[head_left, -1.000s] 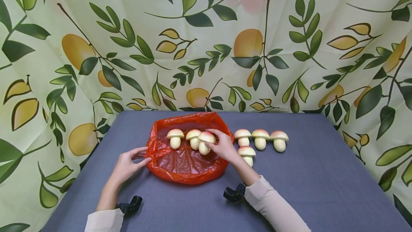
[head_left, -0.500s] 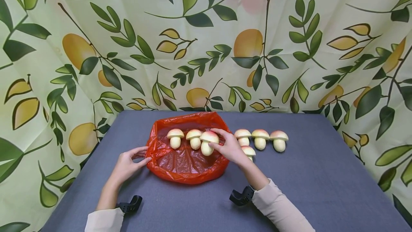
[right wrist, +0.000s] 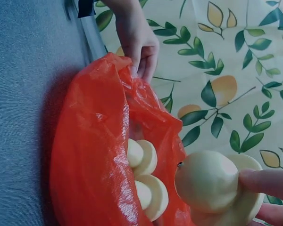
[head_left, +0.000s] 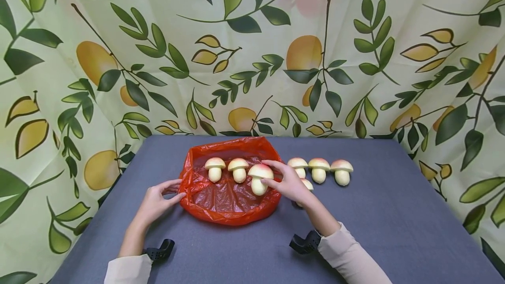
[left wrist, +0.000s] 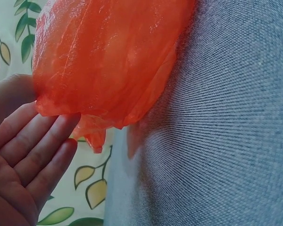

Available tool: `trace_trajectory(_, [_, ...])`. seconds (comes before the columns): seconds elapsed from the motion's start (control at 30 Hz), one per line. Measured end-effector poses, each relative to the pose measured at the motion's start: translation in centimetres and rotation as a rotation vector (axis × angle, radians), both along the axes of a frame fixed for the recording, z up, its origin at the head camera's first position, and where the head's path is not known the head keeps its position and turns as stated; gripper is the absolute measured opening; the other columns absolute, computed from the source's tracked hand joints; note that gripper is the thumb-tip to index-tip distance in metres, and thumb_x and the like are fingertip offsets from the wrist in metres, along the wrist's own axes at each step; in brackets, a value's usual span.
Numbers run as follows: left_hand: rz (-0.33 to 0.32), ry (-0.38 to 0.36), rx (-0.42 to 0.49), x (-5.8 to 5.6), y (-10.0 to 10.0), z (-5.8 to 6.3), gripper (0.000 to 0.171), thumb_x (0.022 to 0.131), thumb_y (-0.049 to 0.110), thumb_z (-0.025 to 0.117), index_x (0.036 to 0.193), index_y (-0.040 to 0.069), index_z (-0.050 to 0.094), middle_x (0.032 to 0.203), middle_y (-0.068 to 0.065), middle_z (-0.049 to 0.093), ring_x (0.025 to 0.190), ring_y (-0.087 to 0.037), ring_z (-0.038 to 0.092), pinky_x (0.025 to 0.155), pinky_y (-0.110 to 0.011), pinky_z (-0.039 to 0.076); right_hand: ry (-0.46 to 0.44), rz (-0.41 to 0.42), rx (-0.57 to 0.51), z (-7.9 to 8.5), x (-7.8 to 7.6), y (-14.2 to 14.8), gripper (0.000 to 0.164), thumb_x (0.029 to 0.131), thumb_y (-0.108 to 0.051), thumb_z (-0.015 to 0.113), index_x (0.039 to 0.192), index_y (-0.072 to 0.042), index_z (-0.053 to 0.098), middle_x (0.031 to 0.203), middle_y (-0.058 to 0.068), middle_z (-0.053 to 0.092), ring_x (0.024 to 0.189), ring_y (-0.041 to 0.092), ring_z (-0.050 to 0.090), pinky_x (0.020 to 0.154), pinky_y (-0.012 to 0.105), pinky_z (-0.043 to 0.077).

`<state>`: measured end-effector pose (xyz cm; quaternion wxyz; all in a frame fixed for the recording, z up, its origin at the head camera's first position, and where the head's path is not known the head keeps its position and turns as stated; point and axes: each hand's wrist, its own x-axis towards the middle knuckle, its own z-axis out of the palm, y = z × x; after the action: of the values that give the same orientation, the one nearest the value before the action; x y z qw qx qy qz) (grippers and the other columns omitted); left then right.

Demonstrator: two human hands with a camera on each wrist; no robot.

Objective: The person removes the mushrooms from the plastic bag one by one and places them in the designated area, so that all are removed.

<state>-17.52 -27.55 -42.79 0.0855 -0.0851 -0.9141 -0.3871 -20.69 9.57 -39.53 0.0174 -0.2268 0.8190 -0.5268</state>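
A red plastic bag [head_left: 229, 218] lies with its mouth wide. Two mushroom-shaped pieces [head_left: 215, 169], pale with pinkish cap tops, stand inside it. My left hand [head_left: 155, 200] holds the bag's left rim between thumb and fingers; the left wrist view shows that hand [left wrist: 33, 150] at the crumpled plastic [left wrist: 108, 61]. Over the right part of the bag, my right hand [head_left: 288, 182] pinches another mushroom [head_left: 259, 179] by its cap. In the right wrist view this mushroom [right wrist: 212, 183] is raised in front of the bag's opening, apart from the two inside.
Right of the bag, three mushrooms [head_left: 319, 170] stand in a row on the blue-grey cloth table [head_left: 378, 227]. One more mushroom [head_left: 307, 184] is partly hidden behind my right hand. A leaf-and-fruit patterned curtain [head_left: 252, 56] rises behind the table.
My right hand has drawn the pinched mushroom a little to the right and nearer, away from the two in the bag. The left hand and the bag have stayed nearly still.
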Motion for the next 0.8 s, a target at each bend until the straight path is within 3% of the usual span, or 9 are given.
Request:
trace_trajectory(0.23, [0.002, 0.019, 0.000, -0.2, 0.1, -0.1, 0.037, 0.082, 0.011, 0.075, 0.115, -0.002, 0.067, 0.098, -0.016, 0.074, 0.084, 0.011, 0.059, 0.079, -0.032, 0.059, -0.047, 0.023, -0.057, -0.4, 0.7, 1.1, 0.052, 0.087, -0.005, 0.068, 0.134, 0.007, 0.049, 0.133, 0.027, 0.056, 0.115, 0.035, 0.061, 0.090, 0.029, 0.056])
trace_trajectory(0.33, [0.004, 0.015, 0.000, -0.3, 0.1, -0.1, 0.037, 0.082, 0.011, 0.075, 0.115, -0.002, 0.066, 0.098, -0.016, 0.074, 0.084, 0.010, 0.059, 0.079, -0.031, 0.059, -0.013, 0.021, -0.042, -0.4, 0.9, 1.5, 0.051, 0.087, -0.007, 0.069, 0.132, 0.006, 0.051, 0.131, 0.025, 0.058, 0.113, 0.033, 0.062, 0.091, 0.031, 0.056])
trace_trajectory(0.57, [-0.005, 0.008, -0.001, -0.3, 0.1, -0.1, 0.038, 0.083, 0.013, 0.075, 0.117, -0.001, 0.066, 0.099, -0.015, 0.074, 0.085, 0.009, 0.060, 0.080, -0.031, 0.059, 0.061, 0.028, -0.007, -0.5, 1.2, 2.6, 0.048, 0.086, -0.007, 0.070, 0.130, 0.006, 0.054, 0.123, 0.024, 0.062, 0.105, 0.012, 0.065, 0.090, 0.027, 0.056])
trace_trajectory(0.8, [-0.022, 0.020, 0.001, -0.2, 0.0, -0.2, 0.037, 0.082, 0.012, 0.075, 0.116, -0.002, 0.066, 0.097, -0.015, 0.074, 0.084, 0.011, 0.059, 0.080, -0.032, 0.059, 0.070, 0.052, -0.012, -0.9, 1.7, 3.5, 0.048, 0.087, -0.006, 0.069, 0.130, 0.007, 0.053, 0.127, 0.027, 0.059, 0.106, -0.001, 0.061, 0.092, 0.035, 0.056])
